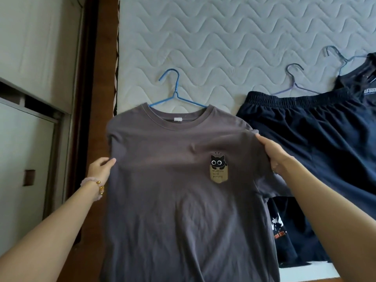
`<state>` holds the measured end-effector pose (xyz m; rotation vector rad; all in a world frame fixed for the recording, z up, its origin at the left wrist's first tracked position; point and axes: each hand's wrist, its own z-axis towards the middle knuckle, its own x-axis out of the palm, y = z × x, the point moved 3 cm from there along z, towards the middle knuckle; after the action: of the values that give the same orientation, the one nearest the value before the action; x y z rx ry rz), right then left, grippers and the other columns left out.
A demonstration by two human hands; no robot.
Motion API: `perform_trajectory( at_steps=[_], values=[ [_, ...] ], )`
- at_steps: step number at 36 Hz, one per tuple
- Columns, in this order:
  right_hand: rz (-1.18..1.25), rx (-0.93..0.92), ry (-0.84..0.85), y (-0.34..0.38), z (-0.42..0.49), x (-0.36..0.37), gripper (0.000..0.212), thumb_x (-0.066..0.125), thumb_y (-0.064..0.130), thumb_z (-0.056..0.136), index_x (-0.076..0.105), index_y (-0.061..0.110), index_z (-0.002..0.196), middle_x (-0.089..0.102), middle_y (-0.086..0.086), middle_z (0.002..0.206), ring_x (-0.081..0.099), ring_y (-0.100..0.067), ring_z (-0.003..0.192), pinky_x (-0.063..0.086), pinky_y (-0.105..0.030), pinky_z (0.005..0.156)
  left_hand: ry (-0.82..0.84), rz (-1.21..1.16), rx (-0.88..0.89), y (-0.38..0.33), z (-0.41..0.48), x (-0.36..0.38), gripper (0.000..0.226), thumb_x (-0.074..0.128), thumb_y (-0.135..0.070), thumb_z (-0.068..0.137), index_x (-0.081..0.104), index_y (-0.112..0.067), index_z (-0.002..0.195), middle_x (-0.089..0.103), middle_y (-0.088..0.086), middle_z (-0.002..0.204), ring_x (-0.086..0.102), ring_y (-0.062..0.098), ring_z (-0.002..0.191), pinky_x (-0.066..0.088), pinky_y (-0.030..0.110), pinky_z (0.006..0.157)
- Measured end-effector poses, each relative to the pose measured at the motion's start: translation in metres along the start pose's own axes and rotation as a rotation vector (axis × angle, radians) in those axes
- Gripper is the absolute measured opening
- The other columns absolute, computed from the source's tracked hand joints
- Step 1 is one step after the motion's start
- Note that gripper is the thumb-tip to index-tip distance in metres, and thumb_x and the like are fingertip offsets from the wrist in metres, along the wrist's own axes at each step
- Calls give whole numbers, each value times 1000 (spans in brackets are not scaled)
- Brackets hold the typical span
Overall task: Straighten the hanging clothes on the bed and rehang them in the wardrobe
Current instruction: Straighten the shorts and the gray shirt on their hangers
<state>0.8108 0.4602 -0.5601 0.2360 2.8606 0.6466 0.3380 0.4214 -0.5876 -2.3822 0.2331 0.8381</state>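
A white quilted mattress (pixel 223 37) with wavy stitching is bordered on the left by a brown wooden frame (pixel 105 58). On its right part, dark navy shorts (pixel 315 129) on a purple hanger (pixel 295 84) are laid, partly covering a dark top (pixel 354 78) on a grey-blue hanger (pixel 344 61) farther right. A black printed garment (pixel 289 231) is laid nearer.

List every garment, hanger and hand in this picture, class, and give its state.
Grey T-shirt: on its hanger, front showing, gripped at both sides.
Blue hanger: inside the T-shirt's collar, hook free.
Left hand: grips the T-shirt's side.
Right hand: grips the T-shirt's other side.
Navy shorts: flat on the mattress, on a purple hanger.
Black printed garment: partly covered.
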Motion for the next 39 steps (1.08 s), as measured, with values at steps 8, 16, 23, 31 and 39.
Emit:
perform_trajectory(
  at_steps=[8,16,23,31,39],
  values=[
    [-287,-225,0,16,-4,8,29,60,25,90,68,4,110,70,-14,98,66,-29,95,54,-38,86,-19,16,32,-3,6,1,31,63,-24,87,60,-4,110,62,16,114,56,36,109,42,35,84],
    [-1071,-714,-354,79,1,-14,16,65,29,84,71,17,94,68,-6,91,61,-30,91,45,-36,74,-102,68,34,-9,7,3,24,63,-19,87,61,-1,103,63,17,111,57,36,104,40,35,80],
    [-894,-559,-334,55,22,-24,31,67,34,83,67,15,107,63,-7,103,57,-24,92,42,-31,75,-63,153,13,-10,6,9,27,59,-22,89,58,-4,108,61,18,116,55,38,107,42,38,84],
    [-378,-462,-271,24,2,-86,27,55,34,91,62,17,112,65,-4,104,60,-18,99,48,-34,87,-290,457,499,-75,-23,36,38,58,-7,84,49,-3,121,48,23,125,48,41,112,44,50,91],
    [-619,-269,-257,-48,-6,-111,14,63,24,85,63,27,71,67,-1,74,61,-20,72,50,-35,74,243,391,914,-189,-78,169,32,55,-6,87,56,-7,119,59,11,121,51,27,116,36,31,99]
  ],
)
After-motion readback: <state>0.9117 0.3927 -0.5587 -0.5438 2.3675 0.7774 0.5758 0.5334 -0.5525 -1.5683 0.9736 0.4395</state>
